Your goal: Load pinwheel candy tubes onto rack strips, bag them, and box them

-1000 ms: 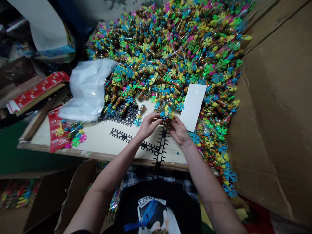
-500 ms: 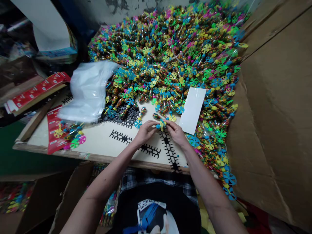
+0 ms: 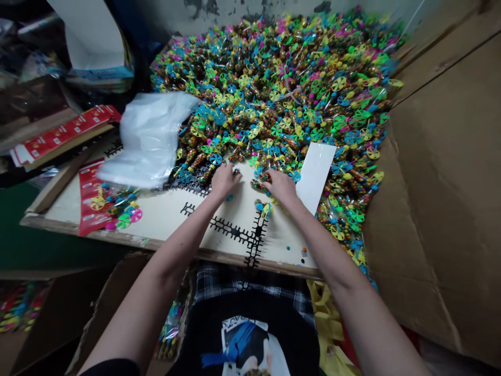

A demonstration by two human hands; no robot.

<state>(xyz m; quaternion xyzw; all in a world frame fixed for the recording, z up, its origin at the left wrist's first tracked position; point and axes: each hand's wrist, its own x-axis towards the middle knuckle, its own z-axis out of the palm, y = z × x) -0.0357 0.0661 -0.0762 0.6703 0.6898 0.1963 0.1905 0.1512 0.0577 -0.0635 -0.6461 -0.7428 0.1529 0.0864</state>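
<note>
My left hand [image 3: 224, 181] is closed around a small candy-filled fan toy [image 3: 237, 172]; its bead-filled end pokes out past the fingertips. My right hand [image 3: 280, 186] has its fingers on another candy-filled toy [image 3: 257, 184] at the near edge of the pile. Between and below the hands, a toy with yellow and blue fan parts [image 3: 264, 209] sits at the far end of a black pronged plastic strip [image 3: 256, 243]. A second black strip [image 3: 230, 230] lies crosswise, meeting or overlapping the first.
A large heap of candy-filled fan toys [image 3: 274, 99] covers the table's back and right. A white card [image 3: 316, 175] lies on it. Clear plastic bags [image 3: 146, 138], red card [image 3: 90, 201] and stacked black strips [image 3: 191, 180] are at left. Cardboard [image 3: 434, 209] stands at right.
My hands, earlier together at the strip's end, have moved apart and forward to separate toys. The upright strip's near end has swung left; the toy at its far end is released.
</note>
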